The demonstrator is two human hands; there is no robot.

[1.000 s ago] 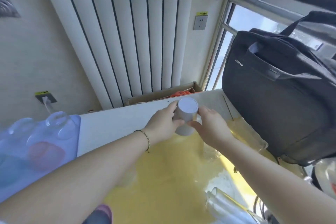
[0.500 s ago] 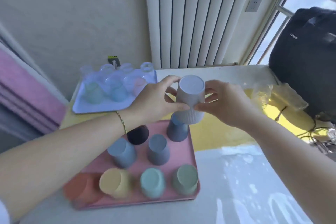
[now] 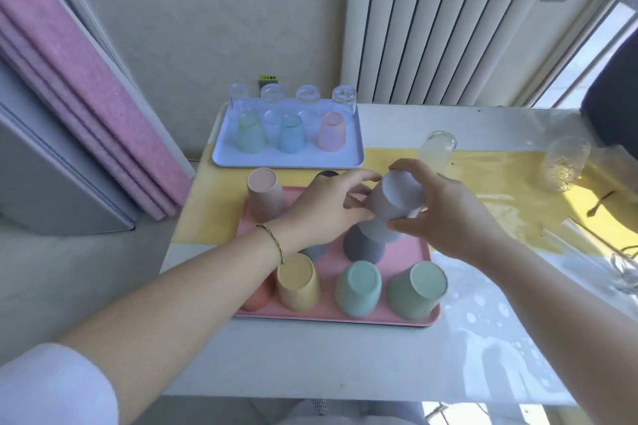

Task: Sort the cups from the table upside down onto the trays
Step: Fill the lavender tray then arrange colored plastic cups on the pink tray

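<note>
I hold a pale grey ribbed cup (image 3: 395,205) upside down and tilted, with my left hand (image 3: 324,212) and my right hand (image 3: 448,217) both gripping it. It hangs above the pink tray (image 3: 397,319), over a dark grey inverted cup (image 3: 364,245). Several more inverted cups stand on that tray, among them a yellow cup (image 3: 298,283), a teal cup (image 3: 359,288), a green cup (image 3: 417,290) and a beige cup (image 3: 266,195). Farther back, a blue tray (image 3: 286,159) carries inverted clear glasses and pastel cups.
Two clear glasses (image 3: 436,150) (image 3: 566,162) stand on the yellow cloth (image 3: 511,183) to the right. A dark bag (image 3: 614,90) sits at the right edge. Pink panels (image 3: 79,79) lean at the left. A white radiator (image 3: 431,21) covers the wall behind.
The view swung from the table's right end to the trays. Both hands carried the grey cup left and down over the pink tray, and it now tilts more.
</note>
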